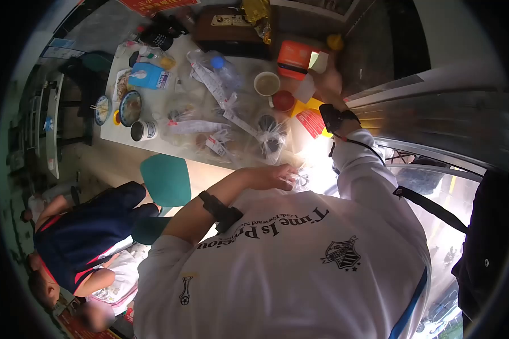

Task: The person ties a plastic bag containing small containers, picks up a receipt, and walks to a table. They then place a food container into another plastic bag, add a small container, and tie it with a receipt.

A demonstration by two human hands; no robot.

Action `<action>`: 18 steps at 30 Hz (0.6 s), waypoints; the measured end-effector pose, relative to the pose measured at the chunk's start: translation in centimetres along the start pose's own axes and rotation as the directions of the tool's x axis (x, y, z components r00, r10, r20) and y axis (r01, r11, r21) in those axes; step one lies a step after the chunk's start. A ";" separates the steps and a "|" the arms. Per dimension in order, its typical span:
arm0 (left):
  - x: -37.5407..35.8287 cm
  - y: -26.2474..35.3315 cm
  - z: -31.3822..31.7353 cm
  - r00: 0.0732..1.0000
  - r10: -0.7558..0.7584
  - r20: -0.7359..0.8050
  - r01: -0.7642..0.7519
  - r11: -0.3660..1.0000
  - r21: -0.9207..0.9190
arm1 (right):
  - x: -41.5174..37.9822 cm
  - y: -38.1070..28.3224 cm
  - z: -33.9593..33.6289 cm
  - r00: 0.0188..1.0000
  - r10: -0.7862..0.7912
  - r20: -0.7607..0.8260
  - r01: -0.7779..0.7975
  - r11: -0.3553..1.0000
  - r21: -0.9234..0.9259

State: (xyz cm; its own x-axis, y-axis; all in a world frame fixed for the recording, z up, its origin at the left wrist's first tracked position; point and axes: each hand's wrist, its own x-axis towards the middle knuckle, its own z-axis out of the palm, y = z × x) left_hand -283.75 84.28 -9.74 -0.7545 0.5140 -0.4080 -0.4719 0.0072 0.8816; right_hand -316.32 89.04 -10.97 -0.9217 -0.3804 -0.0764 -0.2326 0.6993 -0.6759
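Note:
My left hand point(280, 176) is at the table's near edge, its fingers closed on the knotted end of a clear plastic bag point(301, 179). Farther forward on the right, my right hand point(327, 81) has its fingers round a small pale yellow item point(319, 61), beside an orange box point(294, 59). A white cup point(267, 83) and a red round container point(284, 100) stand left of that hand. Several clear bags with items inside lie across the table, one around a dark round item point(270, 133). A yellow and red packet point(311, 120) lies below my right hand.
A table point(116, 127) holds a blue carton point(147, 75), bowls point(130, 107), a jar point(143, 131) and a brown radio-like box point(229, 39). A green chair point(165, 179) stands at its near side. Two people point(85, 231) are at lower left. Metal shutter-like panels point(430, 121) are at right.

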 end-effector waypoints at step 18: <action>4.6 6.6 -5.1 0.609 0.231 -0.759 0.076 0.935 0.346 | 2.2 10.4 7.0 0.867 -0.496 -0.046 0.466 0.840 -0.278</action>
State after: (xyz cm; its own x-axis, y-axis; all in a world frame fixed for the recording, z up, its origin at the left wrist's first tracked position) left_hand -292.66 82.29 -7.04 -0.9145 -0.3366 -0.2246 -0.3410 0.3422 0.8756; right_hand -318.56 91.21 -23.27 -0.6980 -0.6487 0.3031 -0.7112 0.5785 -0.3995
